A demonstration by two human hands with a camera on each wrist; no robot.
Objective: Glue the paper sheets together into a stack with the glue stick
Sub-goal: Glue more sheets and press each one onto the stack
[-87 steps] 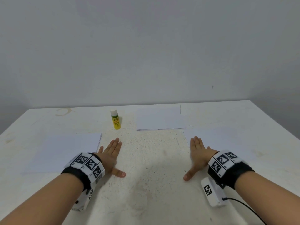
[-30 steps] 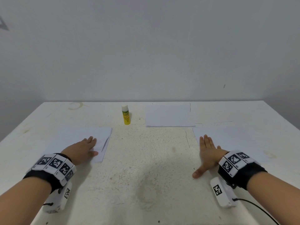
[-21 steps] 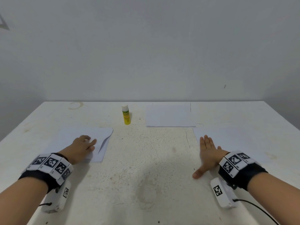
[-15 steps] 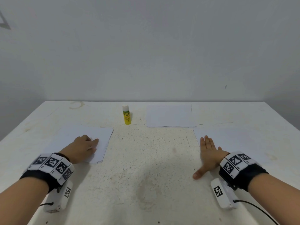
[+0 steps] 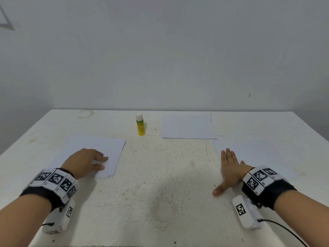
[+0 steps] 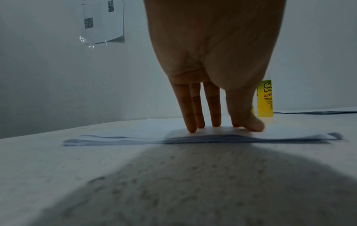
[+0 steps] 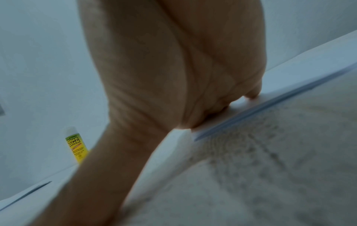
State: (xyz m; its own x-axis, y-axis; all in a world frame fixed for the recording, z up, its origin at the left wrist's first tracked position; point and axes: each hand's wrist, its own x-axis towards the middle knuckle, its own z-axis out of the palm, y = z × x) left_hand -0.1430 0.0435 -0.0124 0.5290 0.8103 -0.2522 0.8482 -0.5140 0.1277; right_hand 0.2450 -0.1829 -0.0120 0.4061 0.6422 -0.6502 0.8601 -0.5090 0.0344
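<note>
Three low stacks of white paper lie on the white table (image 5: 160, 184). The left stack (image 5: 114, 148) (image 6: 115, 136) is under my left hand (image 5: 92, 160) (image 6: 214, 107), whose straight fingertips and thumb press on its top sheet near the front right corner. My right hand (image 5: 229, 166) (image 7: 173, 68) lies flat and spread, fingers on the near left edge of the right stack (image 5: 258, 152) (image 7: 289, 79), thumb on the bare table. The third stack (image 5: 187, 127) sits far back at the middle. A capped yellow glue stick (image 5: 140, 126) (image 6: 265, 99) (image 7: 76, 149) stands upright left of it, untouched.
A grey wall closes the far side of the table. A printed sheet (image 6: 102, 21) hangs on the wall at the left. A black cable (image 5: 284, 230) trails from the right wrist camera at the front right.
My left hand moved left from the bare table onto the left stack. A sheet edge that was lifted there a second ago now lies flat. The right hand has stayed put.
</note>
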